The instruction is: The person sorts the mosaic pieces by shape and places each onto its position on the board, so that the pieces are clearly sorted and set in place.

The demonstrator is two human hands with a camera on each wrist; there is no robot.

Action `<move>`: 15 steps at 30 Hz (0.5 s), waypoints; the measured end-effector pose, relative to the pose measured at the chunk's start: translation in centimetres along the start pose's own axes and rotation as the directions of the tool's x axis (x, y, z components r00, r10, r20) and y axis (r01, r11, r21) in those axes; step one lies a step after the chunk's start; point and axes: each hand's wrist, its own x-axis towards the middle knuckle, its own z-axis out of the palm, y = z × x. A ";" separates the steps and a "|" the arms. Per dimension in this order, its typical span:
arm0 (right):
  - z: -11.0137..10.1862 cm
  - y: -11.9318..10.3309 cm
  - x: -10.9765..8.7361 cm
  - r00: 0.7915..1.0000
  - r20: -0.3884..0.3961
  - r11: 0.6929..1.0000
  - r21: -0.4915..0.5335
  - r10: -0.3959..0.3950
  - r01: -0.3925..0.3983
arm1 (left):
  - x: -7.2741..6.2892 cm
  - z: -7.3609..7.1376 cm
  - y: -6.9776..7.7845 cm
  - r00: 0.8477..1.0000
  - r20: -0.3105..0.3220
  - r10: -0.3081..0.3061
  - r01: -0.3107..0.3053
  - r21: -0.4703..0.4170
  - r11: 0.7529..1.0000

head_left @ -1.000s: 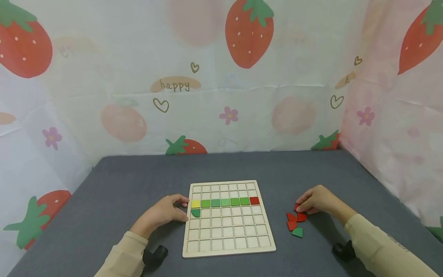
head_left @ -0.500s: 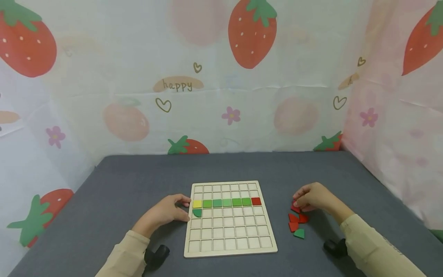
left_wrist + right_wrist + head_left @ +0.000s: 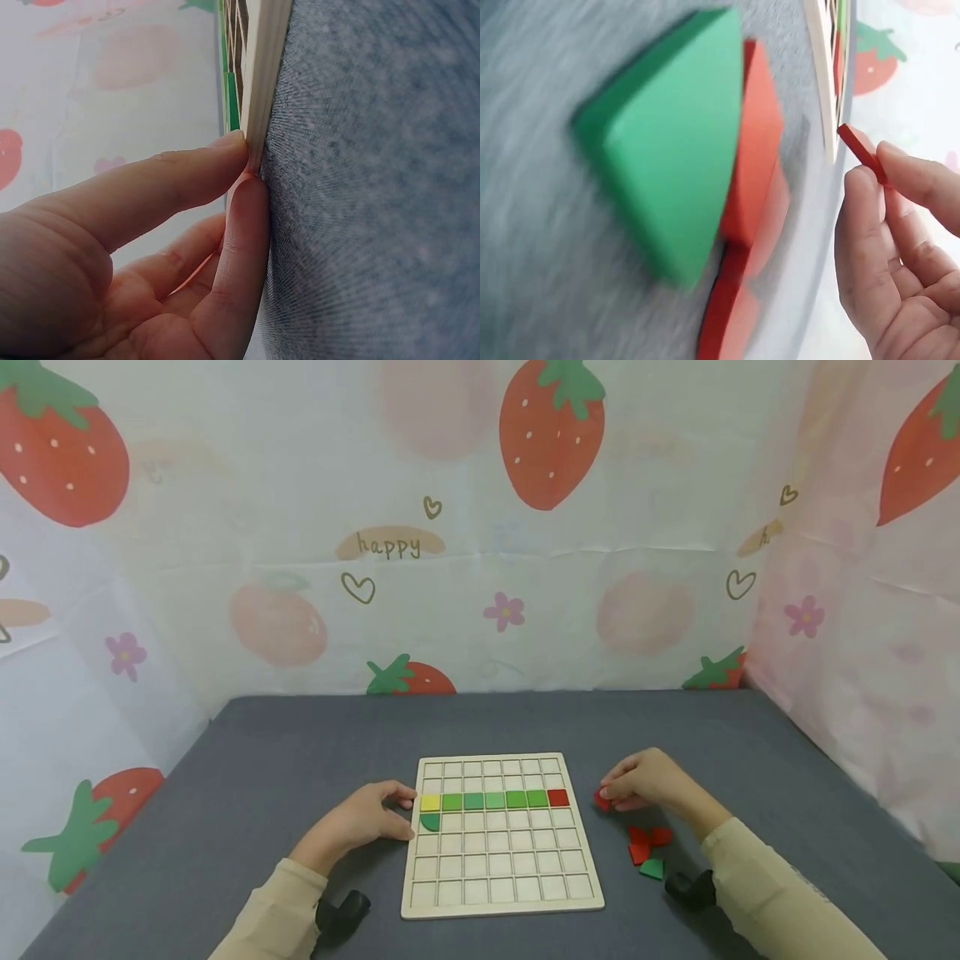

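Note:
A square wooden grid board (image 3: pixel 502 912) lies on the dark table. One row holds a yellow tile (image 3: pixel 431 802), several green tiles (image 3: pixel 495 800) and a red square tile (image 3: pixel 558 797); beneath the yellow one is a round-edged green piece (image 3: pixel 430 822). My left hand (image 3: pixel 367 821) rests its thumb and fingertips, apart, against the board's left edge, seen closely in the left wrist view. My right hand (image 3: pixel 651 781) pinches a small red tile (image 3: pixel 864 152) between thumb and fingers, just right of the board. Its full outline is partly hidden by the fingers.
Several loose red pieces (image 3: pixel 640 852) and one green piece with a curved side (image 3: pixel 671 150) lie on the table (image 3: pixel 315 735) right of the board. Strawberry-patterned cloth (image 3: pixel 465 468) encloses the back and sides. Black straps (image 3: pixel 345 914) show at both wrists.
My right hand has lifted a red tile from the loose pieces and moved left toward the board. My left hand stays at the board's edge. The head view has shifted slightly.

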 end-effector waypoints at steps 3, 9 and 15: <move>0.6 -0.5 0.2 1.000 0.004 1.000 0.008 -0.003 0.003 | 0.0 0.0 0.1 1.000 -0.003 -0.003 0.003 0.000 1.000; 1.8 -1.4 0.7 1.000 0.008 0.999 0.034 0.004 -0.004 | 0.0 0.0 0.2 1.000 -0.007 -0.008 0.008 0.007 1.000; 2.9 -2.2 1.0 0.999 0.030 0.999 0.040 0.015 -0.016 | 0.0 0.1 0.2 1.000 -0.019 0.000 0.001 0.024 1.000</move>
